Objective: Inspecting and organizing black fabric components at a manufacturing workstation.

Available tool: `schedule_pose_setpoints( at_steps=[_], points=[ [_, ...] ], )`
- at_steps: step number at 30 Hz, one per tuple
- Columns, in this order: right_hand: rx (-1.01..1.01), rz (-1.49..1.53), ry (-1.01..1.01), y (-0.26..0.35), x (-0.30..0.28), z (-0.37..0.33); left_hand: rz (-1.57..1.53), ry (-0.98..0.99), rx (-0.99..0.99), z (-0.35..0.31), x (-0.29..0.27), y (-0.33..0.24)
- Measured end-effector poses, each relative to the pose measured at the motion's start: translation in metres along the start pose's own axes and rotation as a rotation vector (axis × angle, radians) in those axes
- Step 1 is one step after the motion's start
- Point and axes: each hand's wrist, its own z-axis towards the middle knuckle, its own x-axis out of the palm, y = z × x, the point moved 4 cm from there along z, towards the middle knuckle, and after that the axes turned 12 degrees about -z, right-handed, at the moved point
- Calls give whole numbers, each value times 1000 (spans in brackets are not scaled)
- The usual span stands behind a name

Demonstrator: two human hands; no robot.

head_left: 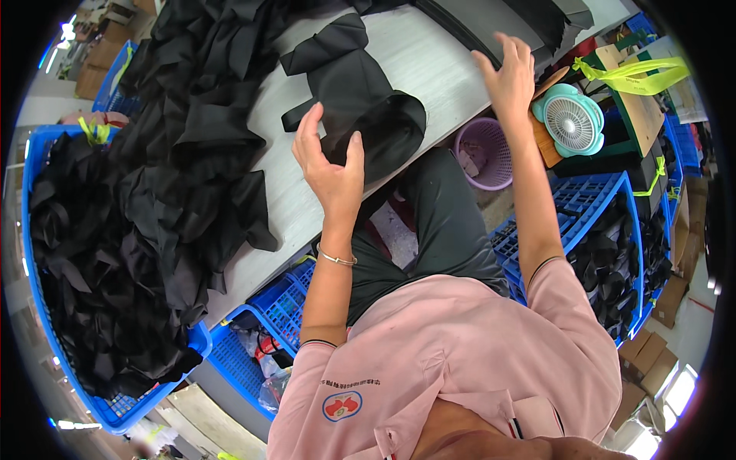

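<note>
A folded, curling piece of black fabric [349, 77] lies on the pale table [452, 84] in front of me. My left hand [330, 153] is at its near left edge, thumb and fingers apart, with nothing visible gripped between them. Part of the fabric behind that hand is hidden. My right hand [507, 80] is raised over the table's right edge, its fingers spread and holding nothing. Nearest to it is a flat stack of dark grey and black sheets [479, 34] at the far right of the table.
A large heap of black fabric pieces [207, 130] spills from the table's left into a blue crate [46, 322]. To the right are a purple basket [484, 157], a small turquoise fan [569, 120] and another blue crate [598, 192] of black pieces. Blue baskets [238, 356] stand below the table.
</note>
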Motion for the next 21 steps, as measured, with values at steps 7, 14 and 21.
schedule_pose_setpoints(
  at_steps=[7, 14, 21],
  points=[
    [42, 227, 392, -68, 43, 45, -112, -129, 87, -38, -18, -27],
    [-462, -113, -25, 3, -48, 0, -806, 246, -385, -92, 26, -21],
    [-304, 233, 546, 55, -154, -144, -1476, 586, -1190, -161, 102, 3]
  ],
)
